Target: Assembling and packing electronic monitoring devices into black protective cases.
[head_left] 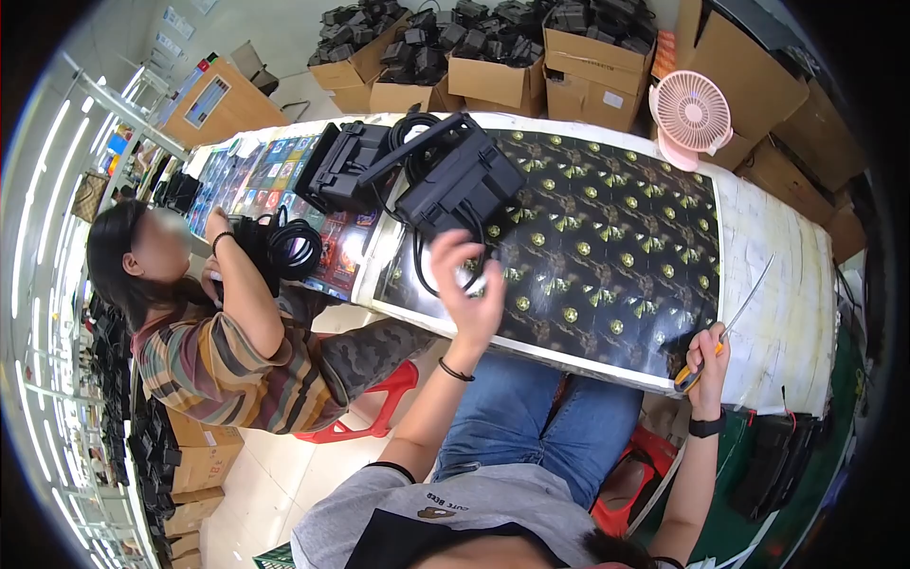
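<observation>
My left hand (466,296) is raised over the near-left part of the dark patterned mat (607,237), its fingers spread and partly bent, with nothing held in them. Just beyond its fingertips lies a black plastic box (462,180) with a bar-like handle, and a black cable hangs from it onto the mat. Near the front right corner of the mat, my right hand (706,362) is closed around the yellow and black handle of a long-shafted screwdriver (749,302). The thin metal shaft points away and to the right.
A second black box (355,166) stands left of the first. At my left a person (237,341) sits handling a black item beside a coiled cable (294,245). A pink fan (690,114) stands at the back right. Cardboard boxes (493,83) of black parts line the far side.
</observation>
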Available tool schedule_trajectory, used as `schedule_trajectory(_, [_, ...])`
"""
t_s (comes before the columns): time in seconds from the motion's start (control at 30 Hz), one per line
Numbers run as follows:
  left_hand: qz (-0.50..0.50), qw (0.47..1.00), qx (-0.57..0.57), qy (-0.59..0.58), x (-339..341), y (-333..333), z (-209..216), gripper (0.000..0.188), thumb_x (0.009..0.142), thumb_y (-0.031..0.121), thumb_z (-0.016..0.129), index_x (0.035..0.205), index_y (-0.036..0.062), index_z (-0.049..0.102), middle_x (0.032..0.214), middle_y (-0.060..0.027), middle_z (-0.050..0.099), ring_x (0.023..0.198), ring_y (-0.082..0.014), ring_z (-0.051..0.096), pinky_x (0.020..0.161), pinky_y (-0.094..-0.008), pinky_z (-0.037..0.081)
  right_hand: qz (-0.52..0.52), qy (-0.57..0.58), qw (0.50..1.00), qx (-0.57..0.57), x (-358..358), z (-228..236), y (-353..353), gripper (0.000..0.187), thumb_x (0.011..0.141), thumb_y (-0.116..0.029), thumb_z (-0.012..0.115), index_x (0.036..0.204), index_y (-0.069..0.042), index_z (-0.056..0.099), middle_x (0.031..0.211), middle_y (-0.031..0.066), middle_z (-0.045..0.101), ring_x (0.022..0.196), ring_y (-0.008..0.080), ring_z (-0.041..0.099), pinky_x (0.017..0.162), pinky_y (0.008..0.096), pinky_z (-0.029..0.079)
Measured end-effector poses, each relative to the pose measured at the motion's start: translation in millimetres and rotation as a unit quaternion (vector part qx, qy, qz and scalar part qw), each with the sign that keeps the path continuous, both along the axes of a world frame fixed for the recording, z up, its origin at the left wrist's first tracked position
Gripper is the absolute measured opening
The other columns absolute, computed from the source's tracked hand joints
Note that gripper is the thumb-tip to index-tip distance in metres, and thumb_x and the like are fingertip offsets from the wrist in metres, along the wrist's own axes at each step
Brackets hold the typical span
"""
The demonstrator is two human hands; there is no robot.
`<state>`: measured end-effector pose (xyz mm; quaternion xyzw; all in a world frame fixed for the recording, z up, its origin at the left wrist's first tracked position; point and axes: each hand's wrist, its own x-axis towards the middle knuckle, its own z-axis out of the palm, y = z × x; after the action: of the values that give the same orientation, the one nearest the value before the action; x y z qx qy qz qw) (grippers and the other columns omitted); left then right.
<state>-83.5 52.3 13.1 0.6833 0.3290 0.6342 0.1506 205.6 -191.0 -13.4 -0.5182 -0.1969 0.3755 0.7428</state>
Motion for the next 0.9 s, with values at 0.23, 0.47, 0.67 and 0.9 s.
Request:
schedule_trajectory(0.23, [-0.258,0.909,0.010,0.326,60.6,-24.3,-13.1,0.038,0.084,0.012,0.069,0.121,0.0136,0.064,0.136,-0.0131,0.054,0.128,-0.0354,0.050,0.104,-0.0468,0.041,-0.031,-0.049,0.998,0.017,-12.6,7.5,7.8,0.022,0.100,-0.013,0.061,0.091,-0.015,0.041,0.075,0.0058,0.060,0.056,0.0068,0.052,0.049,0.0203,0.042])
schedule_trajectory(0.47, [-0.297,0.875,-0.055,0.377,62.2,-15.5,-18.6,0.034,0.090,0.014,0.065,0.123,0.0057,0.065,0.139,-0.0157,0.057,0.131,-0.0382,0.049,0.110,-0.0467,0.037,0.069,-0.137,0.981,-0.120,1.1,88.5,-5.9,0.020,0.100,-0.019,0.062,0.116,-0.007,0.056,0.087,0.0064,0.071,0.059,0.0053,0.058,0.049,0.0187,0.044])
schedule_trajectory(0.67, [-0.296,0.866,-0.053,0.400,59.4,-23.0,-20.7,0.036,0.093,0.015,0.062,0.128,0.0079,0.063,0.143,-0.0146,0.054,0.136,-0.0371,0.044,0.114,-0.0475,0.032,-0.173,-0.645,0.658,-0.348,6.8,155.2,-78.4,0.017,0.090,-0.013,0.066,0.106,-0.007,0.066,0.091,0.0132,0.071,0.081,0.0311,0.069,0.070,0.0386,0.055])
schedule_trajectory(0.9, [-0.288,0.868,-0.062,0.400,61.7,-26.4,-18.9,0.036,0.092,0.015,0.062,0.128,0.0077,0.063,0.142,-0.0140,0.054,0.135,-0.0367,0.045,0.113,-0.0469,0.033,-0.195,-0.611,0.478,-0.600,41.8,146.8,-159.6,0.018,0.083,-0.015,0.071,0.100,-0.011,0.072,0.096,0.0123,0.069,0.084,0.0325,0.069,0.070,0.0411,0.055])
